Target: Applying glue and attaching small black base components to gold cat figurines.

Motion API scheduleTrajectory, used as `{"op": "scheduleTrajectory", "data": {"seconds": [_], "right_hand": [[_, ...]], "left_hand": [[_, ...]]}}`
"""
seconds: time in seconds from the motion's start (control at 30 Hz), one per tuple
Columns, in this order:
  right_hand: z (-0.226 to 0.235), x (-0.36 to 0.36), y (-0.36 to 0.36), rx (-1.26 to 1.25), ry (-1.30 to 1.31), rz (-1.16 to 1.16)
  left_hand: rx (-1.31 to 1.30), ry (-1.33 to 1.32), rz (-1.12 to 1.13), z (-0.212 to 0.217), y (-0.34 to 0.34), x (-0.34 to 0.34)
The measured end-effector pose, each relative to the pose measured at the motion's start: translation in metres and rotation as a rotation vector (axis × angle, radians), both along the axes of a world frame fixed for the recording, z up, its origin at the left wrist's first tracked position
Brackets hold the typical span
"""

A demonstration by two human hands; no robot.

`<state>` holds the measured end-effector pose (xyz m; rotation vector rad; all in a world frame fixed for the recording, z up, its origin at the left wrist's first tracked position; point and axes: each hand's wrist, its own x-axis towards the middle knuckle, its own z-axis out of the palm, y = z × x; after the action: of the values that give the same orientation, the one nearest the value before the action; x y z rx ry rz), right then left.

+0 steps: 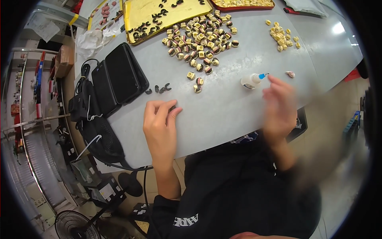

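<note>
My left hand (pixel 161 123) is raised over the near edge of the table, thumb and fingers pinched on a small black curved piece (pixel 172 108). Most of that piece is hidden by the fingertips. Motion smears my right hand (pixel 279 107), whose fingertips come close to the blue tip of a small white glue bottle (pixel 250 82). Whether they touch it I cannot tell. A few loose black curved pieces (pixel 162 89) lie beyond my left hand. Between the hands and the far side spreads a pile of small cream-and-dark blocks (pixel 201 38), some with pink layers.
At left sit a black folding case (pixel 119 75) and a black cable. A yellow tray (pixel 139 12) of black pieces and a red tray (pixel 242 8) of cream pieces stand at the back. Cream pieces (pixel 280 36) and a pinkish scrap (pixel 290 74) lie to the right.
</note>
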<state>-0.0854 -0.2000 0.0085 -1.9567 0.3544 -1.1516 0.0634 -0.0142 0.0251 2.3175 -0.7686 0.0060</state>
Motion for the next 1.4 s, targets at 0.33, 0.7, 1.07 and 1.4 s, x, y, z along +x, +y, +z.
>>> {"op": "scheduleTrajectory", "data": {"seconds": [0.33,0.7,1.07,1.4], "right_hand": [[0.007,0.019,-0.011,0.280,0.330,0.166],[0.007,0.020,0.004,0.644,0.065,0.384],[-0.005,0.009,0.002,0.988,-0.092,0.585],[-0.013,0.024,0.030,1.136,-0.276,0.535]], "left_hand": [[-0.764,0.668,0.069,-0.003,0.005,-0.025],[-1.120,1.162,0.041,-0.013,-0.004,-0.038],[-1.255,1.058,-0.331,-0.032,0.003,-0.041],[-1.175,0.830,-0.212,-0.033,-0.004,-0.044]]}}
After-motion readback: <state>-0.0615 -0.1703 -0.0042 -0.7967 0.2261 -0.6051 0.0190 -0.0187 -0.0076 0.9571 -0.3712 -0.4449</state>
